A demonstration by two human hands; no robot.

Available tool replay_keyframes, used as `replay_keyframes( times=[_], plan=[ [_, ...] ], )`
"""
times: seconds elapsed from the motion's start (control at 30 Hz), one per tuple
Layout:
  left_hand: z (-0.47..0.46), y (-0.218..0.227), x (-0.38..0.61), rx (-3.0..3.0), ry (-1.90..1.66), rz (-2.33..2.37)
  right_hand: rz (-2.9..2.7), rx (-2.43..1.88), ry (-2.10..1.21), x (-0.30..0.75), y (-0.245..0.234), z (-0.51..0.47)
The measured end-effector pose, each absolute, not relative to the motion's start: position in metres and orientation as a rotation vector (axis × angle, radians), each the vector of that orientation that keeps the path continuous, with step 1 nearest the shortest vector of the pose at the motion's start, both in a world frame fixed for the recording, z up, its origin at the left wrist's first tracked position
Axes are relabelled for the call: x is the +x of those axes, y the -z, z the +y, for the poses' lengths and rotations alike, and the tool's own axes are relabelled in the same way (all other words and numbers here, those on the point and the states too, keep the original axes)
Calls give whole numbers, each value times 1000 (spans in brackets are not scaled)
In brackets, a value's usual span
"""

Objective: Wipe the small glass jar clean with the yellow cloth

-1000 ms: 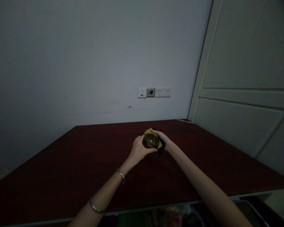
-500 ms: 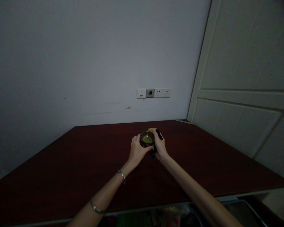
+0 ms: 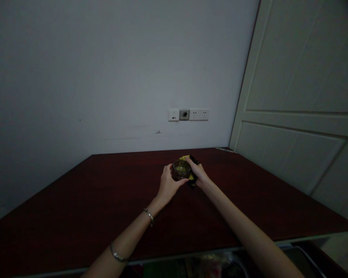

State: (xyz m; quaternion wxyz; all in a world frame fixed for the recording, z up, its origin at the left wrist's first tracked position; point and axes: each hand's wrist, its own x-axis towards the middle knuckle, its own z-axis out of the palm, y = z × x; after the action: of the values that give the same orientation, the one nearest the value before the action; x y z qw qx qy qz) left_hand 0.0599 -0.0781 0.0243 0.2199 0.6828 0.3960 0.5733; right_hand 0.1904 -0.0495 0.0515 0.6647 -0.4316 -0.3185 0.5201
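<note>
Nearest, below the surface's front edge: dim clutter, a green item (image 3: 162, 270) and a crinkled clear bag (image 3: 216, 266), with a dark, pale-rimmed object (image 3: 300, 260) farther right. Both forearms cross that edge. Left forearm carries 2 metal bracelets, the upper bracelet (image 3: 118, 254) well short of the wrist bracelet (image 3: 148, 217).

Dark red surface (image 3: 75, 208): broad, front edge running nearly the whole view, sides narrowing toward the back. Wide room to the left of the hands; a good stretch to the right too, up to the slanting right edge.

Hands together a little right of mid-view, beyond the middle of the surface, well back from the front edge. Left hand (image 3: 166, 186): fingers curled round the left side of a glass bowl (image 3: 181, 172), thumb along its near side. Right hand (image 3: 201, 175): fingers closed on a yellow-and-black cloth (image 3: 191, 178), pressed to the bowl's right side. Bowl's mouth faces up; cannot tell if its base touches the surface.

Far: back edge meets a pale wall (image 3: 104, 69), with 3 plates (image 3: 184, 114) in a row above it. Thin pale strip (image 3: 225, 150) at the far right corner; panelled door (image 3: 301, 85) beyond the right edge.
</note>
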Motion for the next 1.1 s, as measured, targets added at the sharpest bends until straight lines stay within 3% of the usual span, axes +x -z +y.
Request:
replay_keyframes(
  times=[0.37, 0.83, 1.1],
  plan=[
    [-69, -29, 52, 2066, -1408, 1114, -1098, -945, -1440, 202, -64, -45],
    [-65, -34, 47, 2044, -1479, 1504, -770, -816, -1027, 153, -41, -61],
    [-67, -30, 49, 1944, -1524, 1325, -722, -828, -1096, 161, -36, -47]
  ],
)
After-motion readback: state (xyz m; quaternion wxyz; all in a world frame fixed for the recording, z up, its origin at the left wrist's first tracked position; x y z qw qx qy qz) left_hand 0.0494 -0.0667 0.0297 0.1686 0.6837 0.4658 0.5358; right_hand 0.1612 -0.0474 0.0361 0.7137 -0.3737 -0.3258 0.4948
